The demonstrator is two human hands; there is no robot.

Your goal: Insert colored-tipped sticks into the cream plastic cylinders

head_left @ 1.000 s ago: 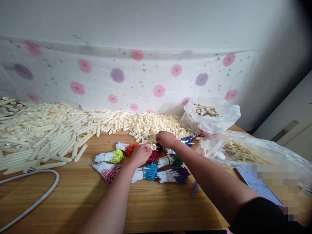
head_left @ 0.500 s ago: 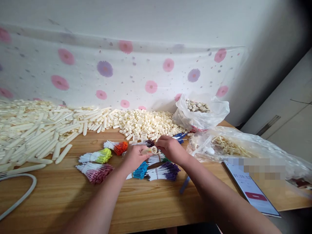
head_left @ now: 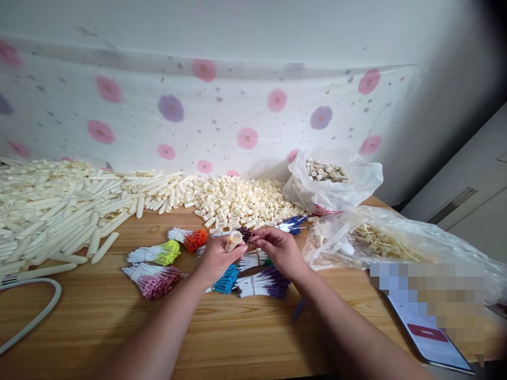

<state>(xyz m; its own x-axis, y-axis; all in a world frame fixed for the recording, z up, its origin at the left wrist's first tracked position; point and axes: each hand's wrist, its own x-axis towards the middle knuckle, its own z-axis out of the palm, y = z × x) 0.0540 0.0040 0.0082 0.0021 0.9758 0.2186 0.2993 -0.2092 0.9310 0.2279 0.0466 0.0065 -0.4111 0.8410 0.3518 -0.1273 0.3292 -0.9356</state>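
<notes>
Closed around a short cream plastic tube (head_left: 234,240) is my left hand (head_left: 217,259); the tube's open end tilts up toward me, with small coloured bits at its rim. My right hand (head_left: 277,250) is just right of it, thumb and forefinger pinched beside a bundle of dark-brown-ended sticks (head_left: 246,234). What that pinch holds is too small to make out. Around my hands lie tied bundles of thin white sticks with coloured ends: orange (head_left: 195,240), yellow (head_left: 168,253), pink (head_left: 158,279), light blue (head_left: 226,279), purple (head_left: 273,282) and dark blue (head_left: 295,224). A green-ended bundle is partly hidden.
Long cream tubes (head_left: 75,221) are heaped at left, and short slotted cream pieces (head_left: 241,200) at the back middle. A plastic bag of pale parts (head_left: 332,184) stands behind a clear bag (head_left: 384,243). A phone (head_left: 431,332) lies at right, a white cable (head_left: 55,301) at left.
The tube in my left hand has turned from pointing right to pointing up toward me. My right hand's fingers have shifted slightly left, toward the brown-ended bundle. The view has moved a little.
</notes>
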